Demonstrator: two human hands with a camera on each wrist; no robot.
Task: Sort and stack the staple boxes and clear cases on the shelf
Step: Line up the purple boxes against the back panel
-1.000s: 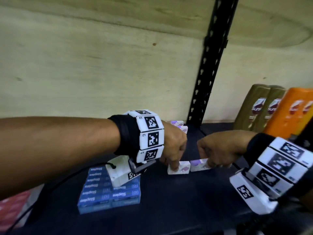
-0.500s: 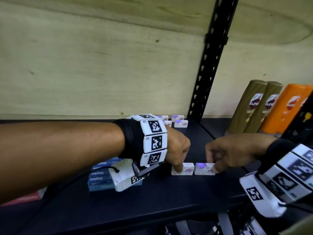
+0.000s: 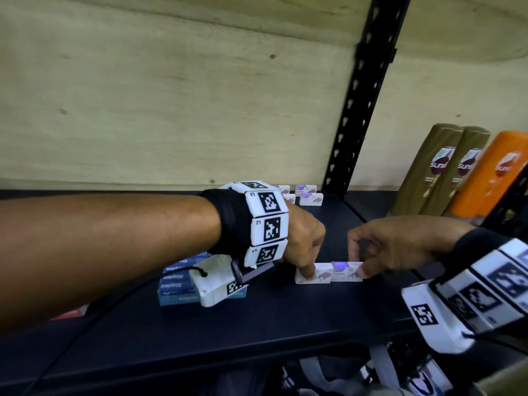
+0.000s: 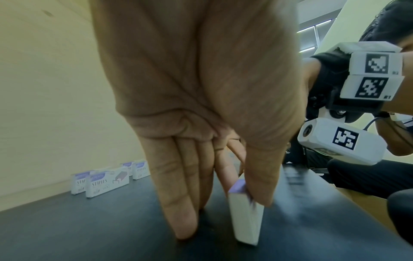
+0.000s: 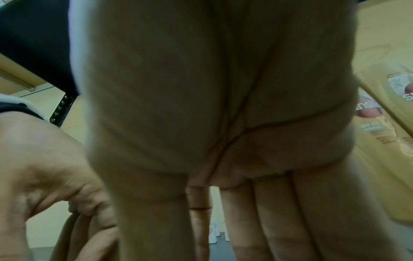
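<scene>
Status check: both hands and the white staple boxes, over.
Left hand pinching left white box; right hand gripping right white box. Boxes upright, side by side, touching. Blue staple stack left, clear of them.

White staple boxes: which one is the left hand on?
The left hand pinches the left box of the front pair, which stands on edge against the box the right hand holds. The others sit untouched by the back wall.

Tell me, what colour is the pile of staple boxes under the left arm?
Blue, with white "Staples" lettering; the head view shows it best.
</scene>
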